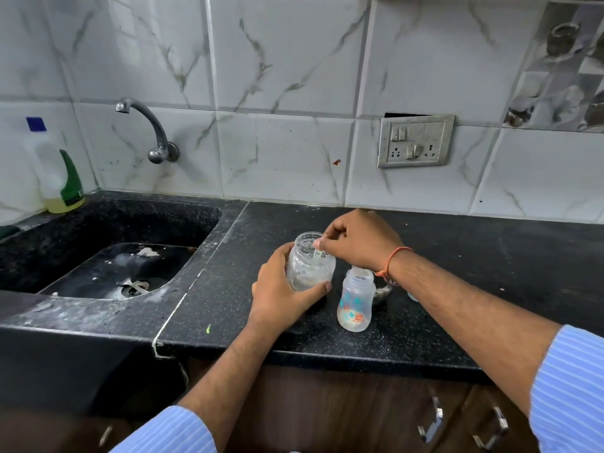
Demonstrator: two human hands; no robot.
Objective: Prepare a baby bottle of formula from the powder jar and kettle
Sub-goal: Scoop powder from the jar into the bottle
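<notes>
A clear powder jar with white residue stands open on the black counter. My left hand is wrapped around the jar's side. Over the jar's mouth, my right hand pinches the handle of a small scoop that reaches down into the jar. Just right of the jar stands the baby bottle, open-topped, translucent with coloured prints and a little powder at the bottom. No kettle is in view.
A black sink with a wall tap lies to the left, and a detergent bottle stands at its back corner. A small dark object sits behind the bottle, partly hidden by my right wrist. A socket plate is on the tiled wall.
</notes>
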